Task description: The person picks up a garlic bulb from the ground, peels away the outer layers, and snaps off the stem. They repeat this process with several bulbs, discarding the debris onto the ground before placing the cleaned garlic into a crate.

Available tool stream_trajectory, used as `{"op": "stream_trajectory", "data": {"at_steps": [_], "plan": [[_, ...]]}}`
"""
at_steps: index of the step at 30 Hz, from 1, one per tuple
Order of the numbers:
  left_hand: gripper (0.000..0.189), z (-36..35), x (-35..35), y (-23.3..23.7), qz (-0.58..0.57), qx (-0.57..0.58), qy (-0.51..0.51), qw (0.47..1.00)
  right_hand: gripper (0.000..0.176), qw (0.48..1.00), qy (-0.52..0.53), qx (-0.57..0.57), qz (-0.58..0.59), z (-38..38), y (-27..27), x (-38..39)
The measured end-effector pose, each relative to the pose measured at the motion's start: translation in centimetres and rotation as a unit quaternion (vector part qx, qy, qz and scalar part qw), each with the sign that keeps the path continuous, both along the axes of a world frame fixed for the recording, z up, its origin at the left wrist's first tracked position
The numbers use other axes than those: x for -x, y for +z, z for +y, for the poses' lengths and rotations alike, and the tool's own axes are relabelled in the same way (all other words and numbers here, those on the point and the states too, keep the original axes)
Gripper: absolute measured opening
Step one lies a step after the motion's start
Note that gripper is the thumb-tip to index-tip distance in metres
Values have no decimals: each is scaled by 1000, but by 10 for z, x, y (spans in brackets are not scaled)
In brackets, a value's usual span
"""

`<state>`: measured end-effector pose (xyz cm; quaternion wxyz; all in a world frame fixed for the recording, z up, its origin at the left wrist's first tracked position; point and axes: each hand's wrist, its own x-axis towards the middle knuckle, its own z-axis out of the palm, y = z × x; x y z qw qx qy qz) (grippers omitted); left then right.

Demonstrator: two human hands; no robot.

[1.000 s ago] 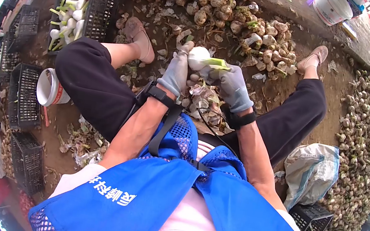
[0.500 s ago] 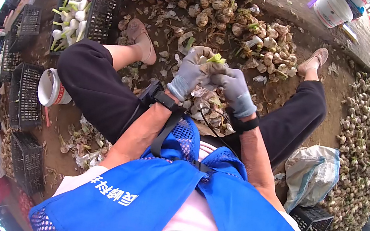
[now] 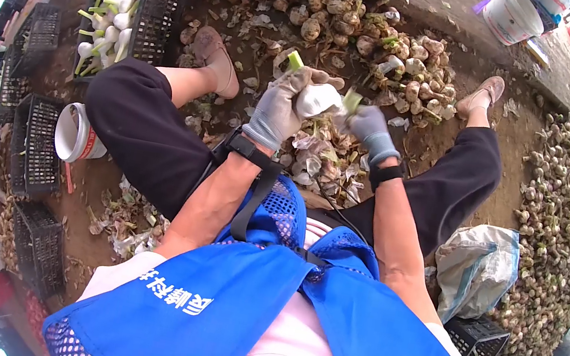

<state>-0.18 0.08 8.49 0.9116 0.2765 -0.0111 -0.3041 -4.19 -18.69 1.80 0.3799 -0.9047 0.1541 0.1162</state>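
My left hand [image 3: 278, 110], in a grey glove, is closed around a white peeled garlic bulb [image 3: 318, 100]. Its green stem sticks up above the thumb side. Just right of the bulb, my right hand [image 3: 370, 128], also gloved, has its fingers pressed together on a strip of skin or leaf [image 3: 351, 101], blurred by motion. The two hands are a small gap apart. Below them lies a heap of loose garlic skins [image 3: 319, 155] between my legs.
White bulbs [image 3: 110, 25] fill a black crate [image 3: 156, 22] at upper left. Unpeeled garlic [image 3: 414, 71] lies ahead, and a large garlic pile [image 3: 555, 248] spreads at right beside a white sack [image 3: 476, 269]. A bucket [image 3: 83, 135] stands left. People are at the left edge.
My hands have moved apart, the right one outward with the strip. The white bulb in my left hand now shows. Both hands were together around it before.
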Motion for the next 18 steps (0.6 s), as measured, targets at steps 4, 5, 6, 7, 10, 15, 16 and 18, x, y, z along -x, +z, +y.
{"op": "stream_trajectory", "data": {"at_steps": [4, 5, 6, 7, 10, 15, 16, 18], "plan": [[36, 13, -10, -9, -30, -45, 20, 998, 41, 983, 117, -20, -139, 10, 18, 14], [39, 15, -9, 2, -56, -79, 33, 995, 45, 969, 83, -52, -225, 7, 31, 15], [39, 16, -7, 8, -55, -79, 34, 995, 50, 946, 46, -83, -310, 5, 45, 15], [41, 15, -5, 14, -69, -63, -2, 996, 50, 946, 43, -82, -309, 9, 65, 17], [39, 4, -4, 19, -123, -74, -40, 989, 40, 943, 57, -302, -128, 34, 99, 25], [31, -1, -1, -2, -212, -350, 88, 908, 22, 965, 38, -6, -261, 53, 94, 23], [32, 0, 1, -3, -149, -401, 57, 902, 21, 936, 57, 116, -328, 55, 96, 24], [32, -3, 2, -5, -56, -376, 54, 923, 12, 925, 74, 161, -337, 56, 78, 20]]}}
